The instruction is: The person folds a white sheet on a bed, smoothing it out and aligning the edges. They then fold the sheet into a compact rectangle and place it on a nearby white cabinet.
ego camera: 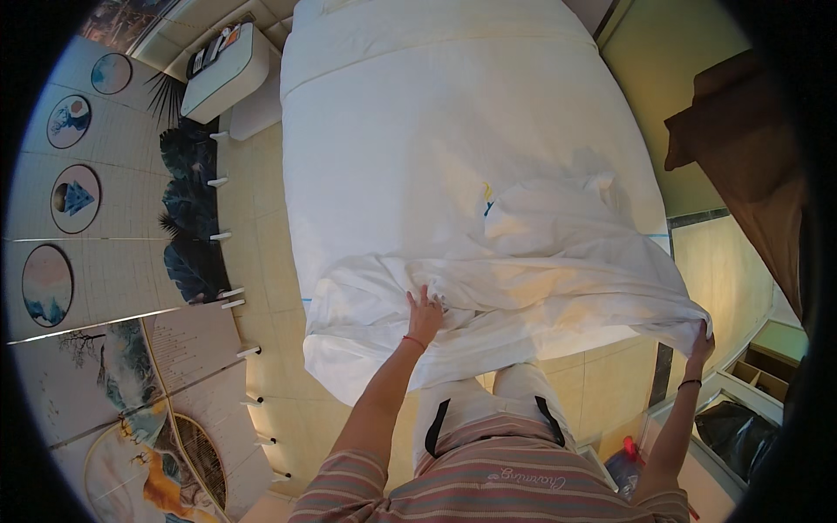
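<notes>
A white bed sheet or duvet cover (556,281) lies rumpled across the near end of a bed (392,144) spread with smooth white linen. My right hand (703,343) grips a bunched edge of the rumpled cloth at its right end, just off the bed. My left hand (426,319) rests at the folds left of centre, some fingers spread; whether it pinches the fabric is unclear. Small yellow and blue marks or tags (488,199) show beside the cloth's far edge.
Decorated panels on small white feet (248,352) line the left side. A white bedside cabinet (225,72) stands at the far left, holding small items. On the right are a brown hanging cloth (745,144), a compartmented unit (762,372) and a black bag (735,435).
</notes>
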A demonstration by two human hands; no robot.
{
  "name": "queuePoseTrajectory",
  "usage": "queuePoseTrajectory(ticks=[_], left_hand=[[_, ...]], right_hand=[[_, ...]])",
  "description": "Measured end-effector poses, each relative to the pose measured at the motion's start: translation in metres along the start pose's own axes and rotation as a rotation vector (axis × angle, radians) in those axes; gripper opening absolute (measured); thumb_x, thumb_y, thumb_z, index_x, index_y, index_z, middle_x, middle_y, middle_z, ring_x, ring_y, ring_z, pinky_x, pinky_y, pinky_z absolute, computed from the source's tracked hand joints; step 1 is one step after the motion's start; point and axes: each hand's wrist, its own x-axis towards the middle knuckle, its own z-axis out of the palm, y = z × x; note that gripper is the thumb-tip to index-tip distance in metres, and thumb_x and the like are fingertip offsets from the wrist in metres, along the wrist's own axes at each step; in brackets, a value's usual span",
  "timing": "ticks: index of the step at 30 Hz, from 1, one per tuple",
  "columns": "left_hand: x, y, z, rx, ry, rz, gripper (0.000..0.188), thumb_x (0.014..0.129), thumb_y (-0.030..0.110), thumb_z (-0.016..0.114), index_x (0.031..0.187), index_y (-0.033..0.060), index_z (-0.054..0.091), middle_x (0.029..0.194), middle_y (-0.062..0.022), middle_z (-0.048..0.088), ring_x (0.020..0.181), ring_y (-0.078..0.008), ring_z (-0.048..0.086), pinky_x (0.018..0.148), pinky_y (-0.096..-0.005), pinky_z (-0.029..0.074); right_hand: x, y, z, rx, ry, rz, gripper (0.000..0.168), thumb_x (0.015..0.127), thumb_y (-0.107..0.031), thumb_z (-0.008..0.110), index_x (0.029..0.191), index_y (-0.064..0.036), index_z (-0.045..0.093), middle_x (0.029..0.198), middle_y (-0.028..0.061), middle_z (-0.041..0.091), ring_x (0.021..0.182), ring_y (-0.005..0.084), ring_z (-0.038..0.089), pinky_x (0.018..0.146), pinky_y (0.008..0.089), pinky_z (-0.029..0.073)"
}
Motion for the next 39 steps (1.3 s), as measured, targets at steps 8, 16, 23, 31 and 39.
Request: queuePoseTrajectory(ticks=[8,16,23,31,39], left_hand=[[-0.014,-0.050,-0.045,-0.991,0.116,-0.027,0.016,0.077,0.010,0.056,0.091,0.0024,0.061,0.093,-0.0148,0.060,0.098,-0.0327,0.053,0.084,-0.0417,0.041],[-0.135,-0.170,-0.152,-1.338,0.385,-0.562,0.012,0.089,0.012,0.049,0.098,0.0033,0.050,0.073,0.0060,0.047,0.064,-0.0015,0.040,0.054,-0.0193,0.033],[-0.143,-0.076,-0.126,-0.997,0.049,-0.285,0.026,0.077,0.000,0.057,0.103,0.0012,0.058,0.093,-0.0101,0.059,0.085,-0.0219,0.058,0.073,-0.0300,0.046],[-0.150,0.005,-0.122,-0.741,0.001,-0.064,0.043,0.070,-0.007,0.049,0.106,0.0142,0.060,0.095,-0.0098,0.058,0.087,-0.0285,0.057,0.074,-0.0367,0.046],[-0.165,-0.107,-0.026,-0.857,0.193,-0.354,0.030,0.071,-0.001,0.046,0.096,0.0059,0.060,0.090,-0.0151,0.062,0.084,-0.0293,0.059,0.076,-0.0373,0.046]], right_hand=[[0.013,0.009,-0.002,-0.093,0.035,0.012,0.051,0.077,-0.045,0.061,0.095,0.002,0.063,0.084,0.0151,0.065,0.071,0.0233,0.060,0.065,0.0349,0.047],[0.023,0.047,0.005,-0.152,0.118,0.265,0.065,0.071,-0.061,0.057,0.095,-0.001,0.064,0.087,0.0169,0.064,0.075,0.0290,0.061,0.066,0.0389,0.048],[0.016,0.036,0.016,-0.228,0.126,0.188,0.066,0.071,-0.060,0.057,0.095,0.000,0.064,0.087,0.0178,0.064,0.075,0.0307,0.062,0.066,0.0402,0.048],[0.018,0.031,0.010,-0.241,0.111,0.173,0.065,0.073,-0.059,0.055,0.099,0.001,0.062,0.090,0.0173,0.064,0.077,0.0305,0.061,0.068,0.0391,0.049],[0.050,0.009,0.015,-0.057,-0.126,0.008,0.055,0.079,-0.049,0.056,0.101,0.001,0.061,0.086,0.0133,0.063,0.074,0.0233,0.058,0.066,0.0342,0.047]])
